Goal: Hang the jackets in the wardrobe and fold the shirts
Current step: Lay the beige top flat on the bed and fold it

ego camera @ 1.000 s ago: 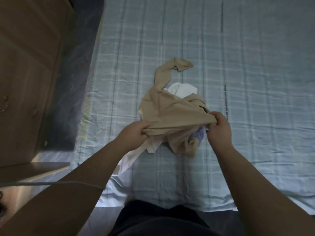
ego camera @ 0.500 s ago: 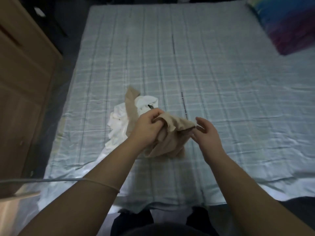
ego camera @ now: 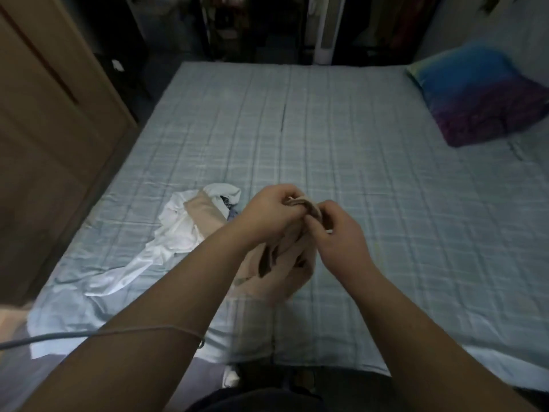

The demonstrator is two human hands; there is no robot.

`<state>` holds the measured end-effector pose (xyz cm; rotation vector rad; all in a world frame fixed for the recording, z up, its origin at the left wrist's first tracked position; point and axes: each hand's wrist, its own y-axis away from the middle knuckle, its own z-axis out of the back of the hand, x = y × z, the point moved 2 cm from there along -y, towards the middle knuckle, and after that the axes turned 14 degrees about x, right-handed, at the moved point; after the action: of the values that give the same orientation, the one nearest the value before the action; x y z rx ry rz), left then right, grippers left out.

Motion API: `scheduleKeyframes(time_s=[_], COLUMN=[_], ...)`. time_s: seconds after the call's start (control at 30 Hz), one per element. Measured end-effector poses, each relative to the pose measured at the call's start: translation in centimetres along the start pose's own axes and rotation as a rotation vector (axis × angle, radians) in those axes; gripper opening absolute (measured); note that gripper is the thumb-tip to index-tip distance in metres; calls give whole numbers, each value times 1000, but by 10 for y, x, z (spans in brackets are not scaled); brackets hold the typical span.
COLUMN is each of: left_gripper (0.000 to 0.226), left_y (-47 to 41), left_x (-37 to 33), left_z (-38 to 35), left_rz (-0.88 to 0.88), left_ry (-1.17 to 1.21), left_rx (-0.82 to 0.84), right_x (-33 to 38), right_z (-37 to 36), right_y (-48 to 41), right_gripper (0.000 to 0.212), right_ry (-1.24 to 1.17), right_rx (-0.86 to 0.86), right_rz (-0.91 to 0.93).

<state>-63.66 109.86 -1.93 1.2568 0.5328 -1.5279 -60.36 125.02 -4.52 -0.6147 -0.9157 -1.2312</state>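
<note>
Matt beige cloth shirt (ego camera: 285,251); white garment (ego camera: 178,230) of smooth, faintly shiny fabric; checked woven bedsheet (ego camera: 356,162); wardrobe (ego camera: 44,129) of matt wood.

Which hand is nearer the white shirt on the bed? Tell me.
Left. The left hand is just right of the white shirt; the right hand is farther right, beyond the left hand.
</note>
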Motion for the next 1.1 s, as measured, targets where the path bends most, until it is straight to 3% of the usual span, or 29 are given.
scheduleKeyframes(time_s=[0.2, 0.37, 0.5, 0.63, 0.67, 0.77, 0.9, 1.0, 1.1], left_gripper=[24, 10, 10, 11, 10, 15, 29, 42, 40], left_y=[19, 35, 43, 46, 47, 50, 59, 58, 51], left_x=[-35, -55, -87, -117, -123, -131, -119, -82, -44], left_z=[19, 41, 42, 35, 33, 32, 32, 30, 23], left_rz=[-92, -237, -332, -387, -388, -410, -447, -312, -131], left_ry=[22, 242, 152, 70, 45, -19, 54, -139, -284], left_rx=[96, -29, -20, 12, 5, -49, 57, 241, 425], right_x=[31, 73, 109, 135, 142, 161, 169, 159, 143], right_z=[65, 87, 96, 97, 100, 114, 128, 141, 158], right_y=[0, 12, 19, 31, 36, 47, 54, 58, 61], right_gripper=[14, 9, 17, 9, 6, 23, 18, 14, 18], right_ry=[73, -9, 69, 52, 121, 438, 462, 301, 218], right_rx=[-24, -81, -79, -47, -32, 50, 30, -76, -85], right_rz=[75, 54, -5, 18, 13, 27, 107, 169, 189])
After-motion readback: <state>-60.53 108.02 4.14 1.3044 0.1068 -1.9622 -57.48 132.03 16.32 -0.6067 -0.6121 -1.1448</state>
